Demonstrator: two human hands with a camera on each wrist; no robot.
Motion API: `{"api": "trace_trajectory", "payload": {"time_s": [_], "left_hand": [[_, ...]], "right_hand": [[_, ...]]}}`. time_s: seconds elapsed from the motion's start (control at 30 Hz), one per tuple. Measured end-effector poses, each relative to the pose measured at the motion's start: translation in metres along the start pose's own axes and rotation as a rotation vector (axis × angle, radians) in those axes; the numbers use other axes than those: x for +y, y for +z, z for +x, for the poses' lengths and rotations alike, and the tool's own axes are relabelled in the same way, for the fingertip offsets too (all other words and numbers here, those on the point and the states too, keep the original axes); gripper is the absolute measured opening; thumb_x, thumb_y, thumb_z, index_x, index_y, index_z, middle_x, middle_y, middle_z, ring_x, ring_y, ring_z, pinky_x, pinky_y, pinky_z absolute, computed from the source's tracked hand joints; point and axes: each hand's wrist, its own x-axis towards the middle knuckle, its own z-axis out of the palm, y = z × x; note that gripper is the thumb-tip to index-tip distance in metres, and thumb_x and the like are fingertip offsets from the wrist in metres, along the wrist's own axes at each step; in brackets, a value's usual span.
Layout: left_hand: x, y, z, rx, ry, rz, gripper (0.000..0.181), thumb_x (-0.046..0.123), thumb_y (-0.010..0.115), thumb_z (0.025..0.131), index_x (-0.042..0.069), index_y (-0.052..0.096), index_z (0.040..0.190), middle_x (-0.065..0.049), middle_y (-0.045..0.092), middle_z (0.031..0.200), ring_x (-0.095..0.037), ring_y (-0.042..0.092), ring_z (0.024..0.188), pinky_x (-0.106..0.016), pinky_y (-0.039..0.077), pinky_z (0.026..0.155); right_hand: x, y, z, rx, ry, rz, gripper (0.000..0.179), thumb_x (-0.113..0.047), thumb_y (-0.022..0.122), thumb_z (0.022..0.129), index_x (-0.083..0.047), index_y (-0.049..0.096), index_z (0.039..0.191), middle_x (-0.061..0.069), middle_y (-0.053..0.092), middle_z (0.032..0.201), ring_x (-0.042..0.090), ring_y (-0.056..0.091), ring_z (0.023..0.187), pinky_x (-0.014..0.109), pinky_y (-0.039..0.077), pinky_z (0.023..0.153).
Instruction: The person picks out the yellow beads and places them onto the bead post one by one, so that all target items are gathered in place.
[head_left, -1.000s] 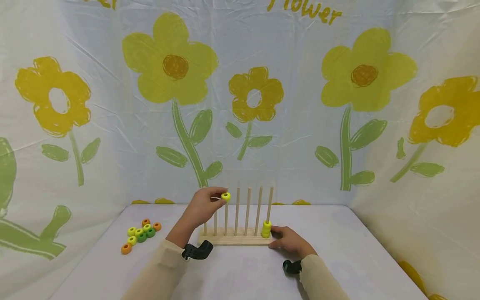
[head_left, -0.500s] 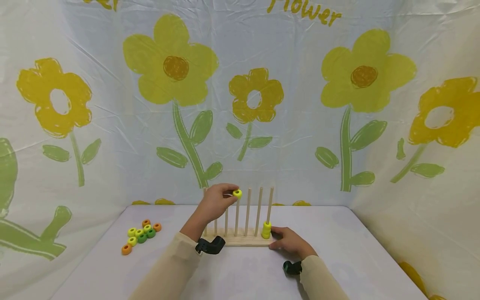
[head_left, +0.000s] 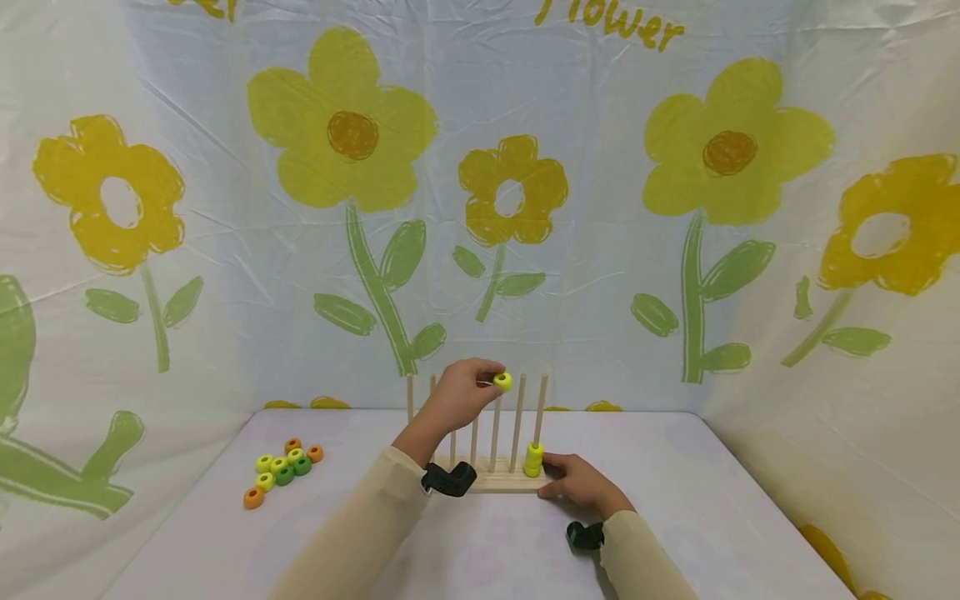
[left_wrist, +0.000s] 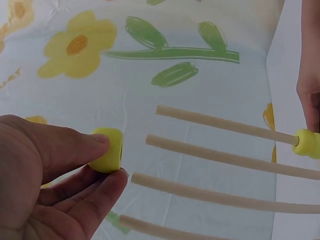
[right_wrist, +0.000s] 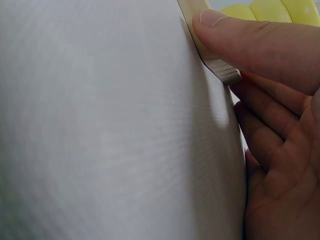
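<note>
My left hand [head_left: 456, 397] pinches a yellow bead [head_left: 502, 382] between thumb and fingers, near the tops of the pegs. In the left wrist view the bead [left_wrist: 108, 150] is apart from the peg tips, its hole turned toward them. The wooden peg stand [head_left: 504, 483] has a row of upright pegs; my left arm covers part of it. Several yellow beads [head_left: 533, 460] are stacked on its rightmost peg. My right hand [head_left: 583, 483] holds the stand's right end. In the right wrist view the thumb [right_wrist: 255, 45] lies on the base's edge [right_wrist: 220, 67], fingers behind.
On the table's left lie several loose beads: yellow [head_left: 265, 482], green [head_left: 284, 475] and orange [head_left: 253, 498]. The white table [head_left: 480, 550] ends at a flower-printed cloth [head_left: 592, 292] hanging behind and at both sides.
My left hand has moved right and slightly up with the yellow bead, passing along the peg tops toward the right end. The right hand and the stand stay in place.
</note>
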Motion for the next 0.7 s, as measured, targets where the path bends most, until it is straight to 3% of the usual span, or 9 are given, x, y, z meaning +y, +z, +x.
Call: {"api": "trace_trajectory", "payload": {"time_s": [0.4,0.7], "left_hand": [[0.011,0.016,0.018,-0.003,0.049,0.018,0.034,0.01,0.061,0.095,0.005,0.062,0.128,-0.012,0.064,0.126,-0.026,0.064,0.113,-0.035,0.055,0.092],[0.013,0.028,0.027,0.046,0.112,0.097,0.034,0.01,0.06,0.095,0.004,0.061,0.129,-0.013,0.061,0.127,-0.026,0.065,0.11,-0.032,0.056,0.091]], "right_hand": [[0.0,-0.001,-0.001,-0.004,0.006,0.012,0.076,-0.027,0.084,0.072,-0.009,0.054,0.139,0.015,0.049,0.146,0.038,0.037,0.14,0.062,0.025,0.114],[0.001,0.0,-0.001,-0.011,0.016,0.006,0.074,-0.026,0.083,0.074,-0.009,0.054,0.139,0.014,0.049,0.146,0.038,0.038,0.14,0.062,0.025,0.113]]}}
